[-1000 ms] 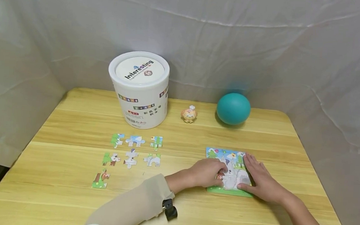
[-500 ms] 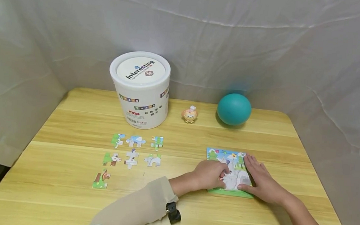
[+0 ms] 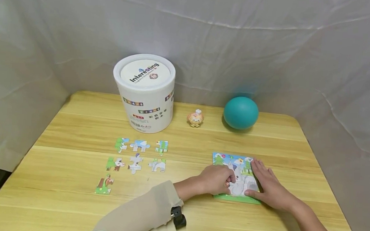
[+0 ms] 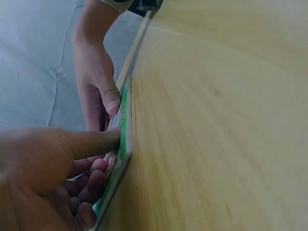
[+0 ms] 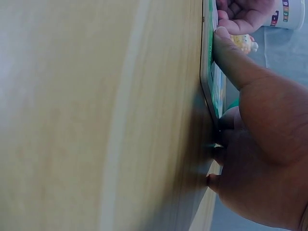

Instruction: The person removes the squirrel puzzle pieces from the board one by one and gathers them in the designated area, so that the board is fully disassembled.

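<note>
A jigsaw puzzle (image 3: 240, 185) with a grey animal, trees and a green lower border lies flat in its frame at the table's right. My left hand (image 3: 216, 180) is over its left half. The thumb and curled fingertips pinch at a piece showing a bit of red, with most of that piece hidden beneath the fingers. In the left wrist view the thumb (image 4: 98, 143) touches the puzzle near the green border. My right hand (image 3: 271, 189) lies along the right edge, fingers straight. Its thumb (image 5: 231, 55) rests on the top surface and the other fingertips reach down beside the frame.
Several loose puzzle pieces (image 3: 135, 163) lie in rows to the left. Behind them stands a white tub (image 3: 145, 109) with a lid. A small orange figurine (image 3: 195, 118) and a teal ball (image 3: 241, 113) stand at the back, before a grey cloth (image 3: 255, 56).
My left hand has shifted slightly to the right over the puzzle, its fingers still curled at the same spot. The right hand, the puzzle and the loose pieces stay in place.
</note>
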{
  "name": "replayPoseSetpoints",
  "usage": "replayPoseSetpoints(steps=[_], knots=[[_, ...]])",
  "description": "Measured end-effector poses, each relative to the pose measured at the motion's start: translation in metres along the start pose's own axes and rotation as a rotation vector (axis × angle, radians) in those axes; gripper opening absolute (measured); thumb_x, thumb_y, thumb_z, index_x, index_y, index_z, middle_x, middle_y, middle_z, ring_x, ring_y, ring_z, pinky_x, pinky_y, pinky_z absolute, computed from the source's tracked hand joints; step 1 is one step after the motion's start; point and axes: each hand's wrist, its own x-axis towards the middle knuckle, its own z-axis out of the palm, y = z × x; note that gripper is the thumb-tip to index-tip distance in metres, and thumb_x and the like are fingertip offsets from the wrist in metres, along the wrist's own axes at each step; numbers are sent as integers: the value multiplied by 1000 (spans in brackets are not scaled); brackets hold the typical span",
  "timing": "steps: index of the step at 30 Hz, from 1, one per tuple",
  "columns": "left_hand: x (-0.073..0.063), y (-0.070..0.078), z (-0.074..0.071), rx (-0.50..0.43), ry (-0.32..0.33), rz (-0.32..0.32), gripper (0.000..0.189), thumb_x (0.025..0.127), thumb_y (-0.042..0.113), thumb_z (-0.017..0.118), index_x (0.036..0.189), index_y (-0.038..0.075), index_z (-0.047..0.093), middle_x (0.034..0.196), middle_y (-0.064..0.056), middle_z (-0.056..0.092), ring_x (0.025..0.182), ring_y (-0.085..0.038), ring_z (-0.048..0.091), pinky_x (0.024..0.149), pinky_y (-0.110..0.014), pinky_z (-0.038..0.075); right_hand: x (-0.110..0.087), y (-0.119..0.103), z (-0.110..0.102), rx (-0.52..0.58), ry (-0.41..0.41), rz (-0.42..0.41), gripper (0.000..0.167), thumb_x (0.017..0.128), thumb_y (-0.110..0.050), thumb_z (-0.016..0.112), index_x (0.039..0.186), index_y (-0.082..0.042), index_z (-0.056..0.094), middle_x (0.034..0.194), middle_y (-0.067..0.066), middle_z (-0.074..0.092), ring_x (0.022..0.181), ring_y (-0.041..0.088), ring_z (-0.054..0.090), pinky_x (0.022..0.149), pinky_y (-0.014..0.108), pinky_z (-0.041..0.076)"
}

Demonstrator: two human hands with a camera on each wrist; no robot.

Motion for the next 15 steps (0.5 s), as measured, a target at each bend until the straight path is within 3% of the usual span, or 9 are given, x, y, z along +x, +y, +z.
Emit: replayPoseSetpoints(steps=[15], knots=[[2, -4, 0, -36, -7, 22, 27, 86, 30, 84, 107, 20, 71, 94, 13, 61, 82, 1, 52, 71, -14, 42, -1, 0, 1, -2, 8, -12, 104, 92, -44, 74, 158, 8, 13, 165, 32, 7, 151, 50, 2, 119, 65, -2]])
